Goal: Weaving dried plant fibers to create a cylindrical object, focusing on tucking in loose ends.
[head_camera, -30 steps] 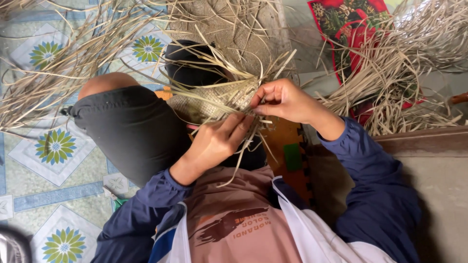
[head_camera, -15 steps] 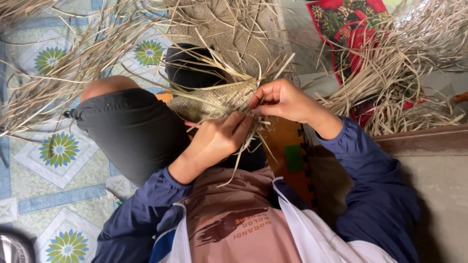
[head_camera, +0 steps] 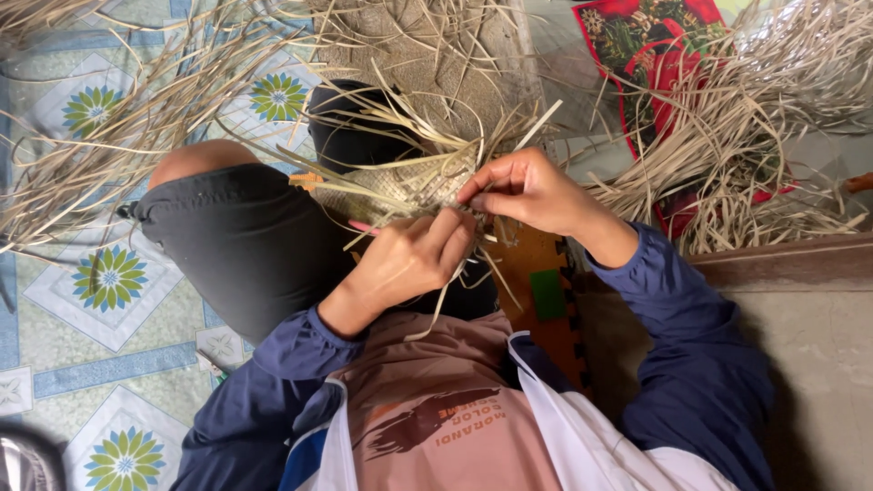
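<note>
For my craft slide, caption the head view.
Both hands, left hand and right hand, pinch dry straw strips on a pale woven straw mat.

Pale tan woven mat (head_camera: pixel 400 189), blue-and-cream floor tiles (head_camera: pixel 109 282) with green-petalled flowers, red festive cloth (head_camera: pixel 650 41).

Home floor used as a craft spot, most likely. Floor mat (head_camera: pixel 109 300) with a printed pattern of blue bands and green-yellow flowers covers the ground. Heaps of dried straw strips (head_camera: pixel 746 136) lie loose on both sides. A red festive-print cloth (head_camera: pixel 650 45) sits under one heap. A foam puzzle tile (head_camera: pixel 541 282) lies beside a plain low ledge (head_camera: pixel 809 309).
</note>
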